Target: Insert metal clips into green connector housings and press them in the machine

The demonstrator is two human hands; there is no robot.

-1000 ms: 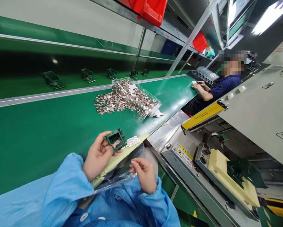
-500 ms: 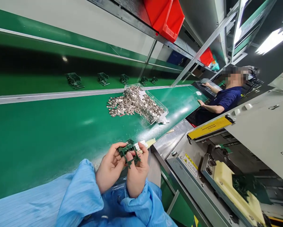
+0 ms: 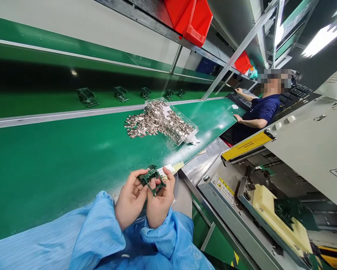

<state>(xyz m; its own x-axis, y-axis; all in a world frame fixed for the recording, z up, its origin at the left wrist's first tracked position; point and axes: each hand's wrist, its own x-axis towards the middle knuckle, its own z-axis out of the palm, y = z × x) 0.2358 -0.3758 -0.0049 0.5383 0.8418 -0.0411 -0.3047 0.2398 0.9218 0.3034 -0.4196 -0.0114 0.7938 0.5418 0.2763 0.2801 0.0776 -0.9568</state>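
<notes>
Between my two hands is a dark green plastic frame (image 3: 152, 176) with openings and small prongs, held up over the near edge of the green work surface. My left hand (image 3: 131, 200) pinches its left end between thumb and fingers. At its right side, my right hand (image 3: 160, 200) grips it, with the thumb on the near face. Just behind the part lie a sheet with a white grid (image 3: 167, 169) and a pale yellow strip (image 3: 178, 167). A heap of small silvery metal pieces (image 3: 140, 125) spreads out of a clear tray (image 3: 189, 135) farther back.
Several similar green parts (image 3: 86, 97) stand in a row behind a metal rail (image 3: 44, 117). To the right is a machine with a yellow fixture (image 3: 269, 210) and a hand-injury warning label (image 3: 224, 190). A co-worker (image 3: 259, 112) sits at the far end. Red bins (image 3: 190, 22) hang above.
The view has shifted slightly, moving the surroundings a little left. Both hands keep their hold on the green frame, which is tilted slightly differently.
</notes>
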